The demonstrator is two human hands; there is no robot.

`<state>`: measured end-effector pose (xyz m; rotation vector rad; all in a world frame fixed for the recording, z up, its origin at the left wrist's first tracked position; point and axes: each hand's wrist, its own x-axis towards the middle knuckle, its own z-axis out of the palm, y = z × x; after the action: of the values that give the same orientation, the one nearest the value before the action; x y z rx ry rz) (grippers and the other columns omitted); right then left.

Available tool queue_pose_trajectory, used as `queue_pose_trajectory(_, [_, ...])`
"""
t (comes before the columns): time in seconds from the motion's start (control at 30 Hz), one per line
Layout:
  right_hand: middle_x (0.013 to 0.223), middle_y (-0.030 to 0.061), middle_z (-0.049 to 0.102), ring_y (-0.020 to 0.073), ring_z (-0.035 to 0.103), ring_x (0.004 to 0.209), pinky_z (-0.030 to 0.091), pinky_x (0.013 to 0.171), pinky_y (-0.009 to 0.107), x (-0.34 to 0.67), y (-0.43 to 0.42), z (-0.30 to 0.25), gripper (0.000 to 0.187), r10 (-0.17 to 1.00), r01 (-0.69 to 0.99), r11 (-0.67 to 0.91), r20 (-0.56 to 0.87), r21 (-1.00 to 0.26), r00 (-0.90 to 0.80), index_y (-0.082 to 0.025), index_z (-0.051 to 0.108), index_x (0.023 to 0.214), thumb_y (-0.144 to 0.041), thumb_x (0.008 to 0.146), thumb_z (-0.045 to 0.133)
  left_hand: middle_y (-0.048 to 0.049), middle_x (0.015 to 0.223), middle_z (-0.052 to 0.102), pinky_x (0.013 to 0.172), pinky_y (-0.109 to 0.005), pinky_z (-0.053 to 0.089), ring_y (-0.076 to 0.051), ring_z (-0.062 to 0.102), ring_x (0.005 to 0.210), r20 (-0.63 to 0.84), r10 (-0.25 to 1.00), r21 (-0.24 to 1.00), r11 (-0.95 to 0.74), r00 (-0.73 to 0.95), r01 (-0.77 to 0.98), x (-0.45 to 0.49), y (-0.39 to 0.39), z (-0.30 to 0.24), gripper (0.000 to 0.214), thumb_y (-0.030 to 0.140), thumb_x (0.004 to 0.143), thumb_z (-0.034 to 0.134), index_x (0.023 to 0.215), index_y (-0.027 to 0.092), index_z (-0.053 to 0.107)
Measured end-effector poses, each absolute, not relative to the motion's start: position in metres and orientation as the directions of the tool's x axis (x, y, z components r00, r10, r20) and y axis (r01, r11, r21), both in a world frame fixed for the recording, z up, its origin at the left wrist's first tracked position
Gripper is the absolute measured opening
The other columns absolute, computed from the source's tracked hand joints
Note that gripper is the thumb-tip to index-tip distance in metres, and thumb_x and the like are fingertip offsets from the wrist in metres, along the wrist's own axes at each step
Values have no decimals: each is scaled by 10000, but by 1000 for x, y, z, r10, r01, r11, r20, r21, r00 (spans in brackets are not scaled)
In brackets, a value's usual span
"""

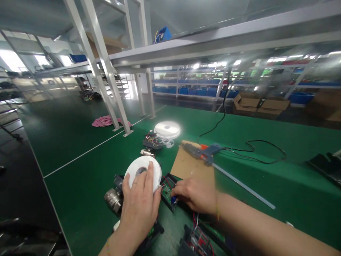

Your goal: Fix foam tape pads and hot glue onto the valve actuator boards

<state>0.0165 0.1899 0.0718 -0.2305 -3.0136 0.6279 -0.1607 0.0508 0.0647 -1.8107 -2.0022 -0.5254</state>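
Note:
My left hand (140, 204) is wrapped round the lower edge of a white tape roll (141, 170), which stands tilted above a metal valve body (114, 199). My right hand (194, 195) lies curled on a black box with a green circuit board (167, 190) inside, and its fingertips pinch at a small blue part on the board. Red and black wires run from the board. A second black module with wires (195, 241) sits by my right forearm.
A brown cardboard sheet (190, 164) carries a blue glue gun (204, 152) with a black cord. A clear glue stick (243, 186) lies on the green bench. Another white tape roll (167, 129), a wired module (152, 140), white frame posts (106, 71) and cardboard boxes (259, 104) stand farther back.

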Motion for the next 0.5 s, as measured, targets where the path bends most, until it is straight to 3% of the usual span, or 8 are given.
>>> queue_pose_trajectory(0.23, [900, 102, 707, 224, 616, 824, 445, 707, 316, 21, 183, 69, 327, 108, 104, 961, 2, -257, -994, -131, 694, 1139, -47, 881, 511, -143, 1177, 627, 1065, -528, 249, -292, 571, 1117, 551, 827, 53, 100, -113, 994, -156, 51, 67, 622, 265, 1011, 355, 1561, 98, 117])
queue_pose_trajectory(0.5, [872, 83, 706, 222, 568, 785, 436, 711, 333, 19, 181, 63, 298, 89, 82, 972, 20, -222, -996, -149, 698, 1127, -88, 927, 485, -164, 1231, 601, 1108, -570, 234, -303, 540, 1167, 500, 850, 114, 122, -163, 986, -153, 50, 66, 628, 259, 996, 361, 1561, 110, 131])
